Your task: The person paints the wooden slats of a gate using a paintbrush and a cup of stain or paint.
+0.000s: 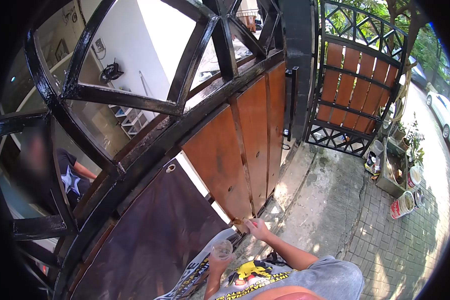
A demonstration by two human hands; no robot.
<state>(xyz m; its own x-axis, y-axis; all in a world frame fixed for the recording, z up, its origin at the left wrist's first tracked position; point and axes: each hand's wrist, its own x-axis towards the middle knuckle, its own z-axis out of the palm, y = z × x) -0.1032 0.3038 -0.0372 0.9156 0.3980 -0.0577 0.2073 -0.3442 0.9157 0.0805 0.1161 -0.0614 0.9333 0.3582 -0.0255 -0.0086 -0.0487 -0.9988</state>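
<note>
My left hand [218, 265] is wrapped round a clear plastic cup [222, 247], held upright in front of my shirt. My right hand [258, 230] grips a paintbrush [238, 221], a bit of red showing between the fingers. The brush's bristles are right at the lower end of a brown wooden panel [217, 170] in the gate. Around the panels runs the gate's glossy black metal frame [150, 142]. Below and left of them hangs a dark sheet [155, 225] with a metal eyelet, close to the cup.
Behind the gate stands a person in a dark shirt [72, 180]. A second gate leaf [356, 80] stands at the far right. Near it are a planter box [392, 175] and a paint bucket [402, 205]. White cars [441, 112] are parked along the paved lane [380, 240].
</note>
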